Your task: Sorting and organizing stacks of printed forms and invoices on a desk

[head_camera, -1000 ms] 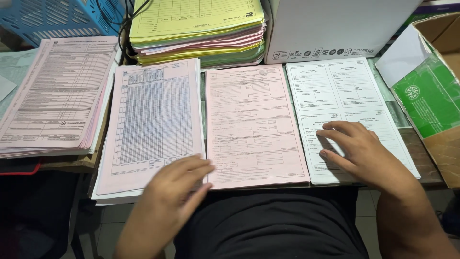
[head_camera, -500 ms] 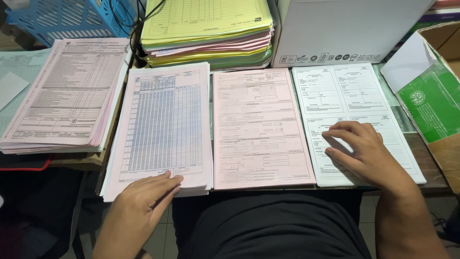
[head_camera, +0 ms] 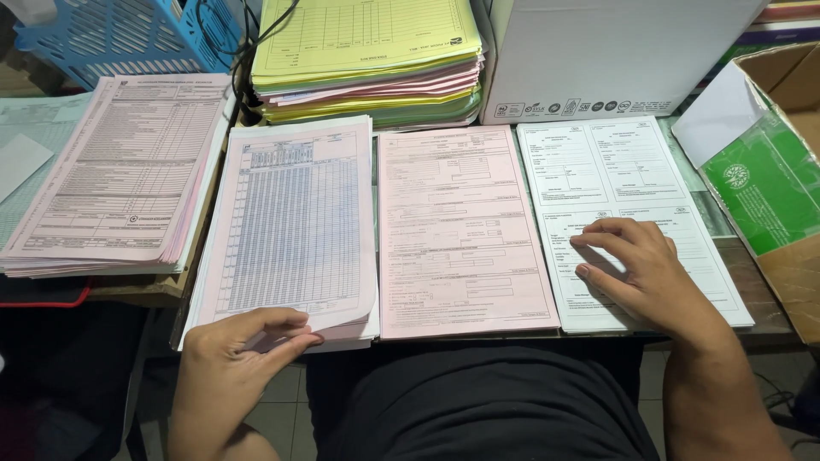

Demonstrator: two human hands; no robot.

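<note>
L hand [head_camera: 235, 358] pinches gridded sheet [head_camera: 295, 222]; R hand [head_camera: 641, 269] flat on white form [head_camera: 632, 218].

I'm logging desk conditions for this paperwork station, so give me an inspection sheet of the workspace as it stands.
Surface: desk almost fully covered by paper stacks; only its right edge shows bare.
Job's things: gridded form stack, bottom corner of its top sheet lifted; pink form stack beside it; white form stack at right.
Clutter: pink stack at far left; yellow-topped mixed pile; white box; cardboard box with green packet; blue basket.
Grippers: left hand pinches the lifted corner; right hand rests flat on the white forms.
Cables: black cable beside the basket.
Surroundings: tiled floor below.
</note>
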